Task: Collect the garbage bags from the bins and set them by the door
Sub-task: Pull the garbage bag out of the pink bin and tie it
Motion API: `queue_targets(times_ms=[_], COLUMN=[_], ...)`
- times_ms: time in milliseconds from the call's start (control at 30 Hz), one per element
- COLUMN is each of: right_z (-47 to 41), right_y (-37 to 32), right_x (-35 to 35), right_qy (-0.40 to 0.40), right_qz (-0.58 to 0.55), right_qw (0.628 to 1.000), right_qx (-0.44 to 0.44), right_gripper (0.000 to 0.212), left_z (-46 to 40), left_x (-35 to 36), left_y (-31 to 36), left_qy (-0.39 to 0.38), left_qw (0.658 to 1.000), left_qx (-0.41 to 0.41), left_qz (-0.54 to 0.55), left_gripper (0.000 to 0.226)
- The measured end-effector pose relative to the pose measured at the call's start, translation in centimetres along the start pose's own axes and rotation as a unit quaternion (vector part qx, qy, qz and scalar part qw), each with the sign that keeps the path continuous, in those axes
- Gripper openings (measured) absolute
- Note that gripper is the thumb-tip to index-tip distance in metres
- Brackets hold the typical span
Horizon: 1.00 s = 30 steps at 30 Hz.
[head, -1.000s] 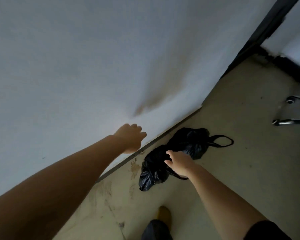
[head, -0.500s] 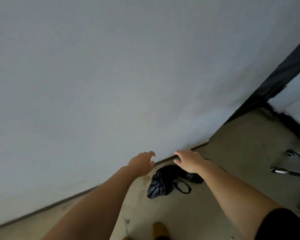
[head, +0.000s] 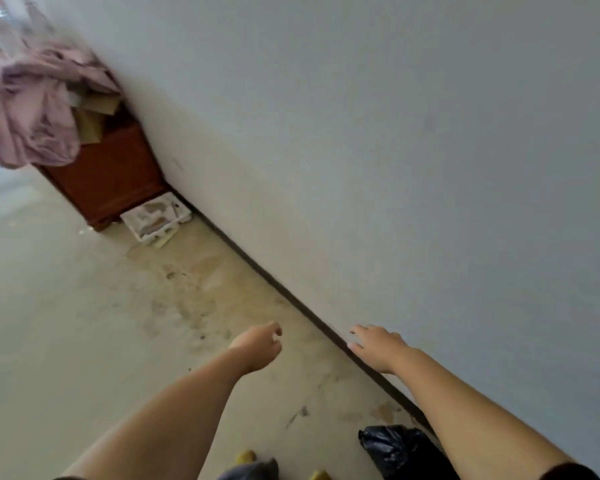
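A black garbage bag [head: 394, 446] lies on the floor against the wall's dark skirting, at the bottom of the view, partly hidden under my right forearm. My right hand [head: 378, 346] floats in the air well ahead of the bag, fingers spread and holding nothing. My left hand [head: 258, 346] hangs over the stained floor to its left, fingers loosely curled and empty. Neither hand touches the bag.
A white wall [head: 395, 150] runs diagonally along the right. A brown wooden cabinet [head: 108, 174] with pink cloth [head: 32, 116] and cardboard piled on it stands at the far left against the wall. A white foam tray [head: 155, 216] lies beside it. My shoes show at the bottom edge.
My right hand has let go of the black bag and lifted away from it. The view has swung left along the wall, so the bag now sits low and the cabinet has appeared.
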State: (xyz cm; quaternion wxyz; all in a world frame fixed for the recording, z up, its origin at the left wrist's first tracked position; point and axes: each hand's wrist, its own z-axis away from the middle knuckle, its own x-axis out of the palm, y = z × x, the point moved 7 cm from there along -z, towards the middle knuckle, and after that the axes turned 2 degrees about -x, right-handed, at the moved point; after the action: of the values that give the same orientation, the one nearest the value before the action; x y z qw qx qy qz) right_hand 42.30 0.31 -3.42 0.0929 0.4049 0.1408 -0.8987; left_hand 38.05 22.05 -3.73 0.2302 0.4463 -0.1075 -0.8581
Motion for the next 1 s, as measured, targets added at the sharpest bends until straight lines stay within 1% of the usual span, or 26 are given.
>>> queue_targets(times_ms=[167,300,433,533,633,833,1000], right_z=[-3.5,-5.5,-6.6,-6.6,-6.7,-9.4,-15.4], right_y=[-12.1,-23.8,-36.4,-45.7,-53.4,-63.8,-72.1], right_x=[0.6,2.4,4.7,6.1,6.8,6.2,3.7], right_qy=[-0.045,-0.075,-0.093,-0.094,-0.091,-0.094,-0.093], right_qz=[0.09,0.155,0.201,0.222,0.236,0.28,0.305], right_qw=[0.991,0.973,0.955,0.94,0.925,0.9,0.888], right_qx=[-0.09,-0.151,-0.198,-0.239,-0.283,-0.321,-0.332], right_gripper=[0.049,0.049,0.049,0.049,0.048,0.048,0.049], left_z=[5.4,10.6,15.6,18.7,21.0,21.6,19.3], left_x=[-2.6,-3.4,-3.8,-5.3,-7.7,-12.2,-16.7], left_y=[-12.2,-23.1,-33.3,-40.2,-46.1,-54.1,-61.1], left_qy=[0.048,0.091,0.109,0.119,0.142,0.159,0.166], left_qw=[0.991,0.968,0.948,0.939,0.929,0.919,0.906], left_qx=[-0.1,-0.183,-0.238,-0.261,-0.281,-0.301,-0.313], left_qz=[0.081,0.144,0.181,0.191,0.196,0.199,0.232], left_gripper=[0.036,0.037,0.037,0.036,0.035,0.036,0.035])
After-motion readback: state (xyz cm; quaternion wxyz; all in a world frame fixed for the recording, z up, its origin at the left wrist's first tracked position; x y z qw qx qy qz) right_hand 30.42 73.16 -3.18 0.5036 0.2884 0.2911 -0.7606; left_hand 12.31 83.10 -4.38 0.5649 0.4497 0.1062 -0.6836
